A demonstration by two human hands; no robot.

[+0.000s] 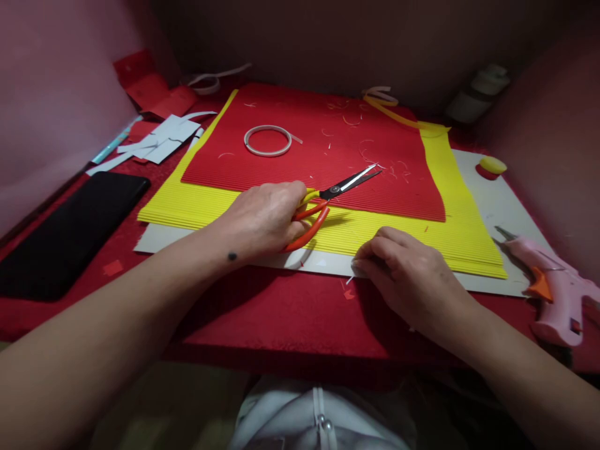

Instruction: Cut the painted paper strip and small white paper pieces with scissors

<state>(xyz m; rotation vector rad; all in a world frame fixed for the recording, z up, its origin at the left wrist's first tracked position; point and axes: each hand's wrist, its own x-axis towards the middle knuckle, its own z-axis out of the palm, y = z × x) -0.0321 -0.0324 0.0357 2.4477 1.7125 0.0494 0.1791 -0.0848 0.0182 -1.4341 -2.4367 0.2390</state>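
Observation:
My left hand (276, 212) is closed around the yellow and orange handles of a pair of scissors (344, 187). Their blades point up and right over a red corrugated sheet (300, 169), a little apart at the tips. This sheet lies on a larger yellow corrugated sheet (469, 231), with a pale board (159, 239) underneath. My right hand (403, 269) is closed in a pinch near the board's front edge. A thin white sliver (349, 280) shows just below its fingertips; whether they hold it I cannot tell. On the red sheet lies a coiled white strip (245, 142).
A black phone (75, 231) lies at the left, before white paper pieces (173, 137) and red card (154, 87). To the right are a pink glue gun (557, 281) and a small yellow-topped piece (492, 165). A white bottle (478, 94) stands at the back right.

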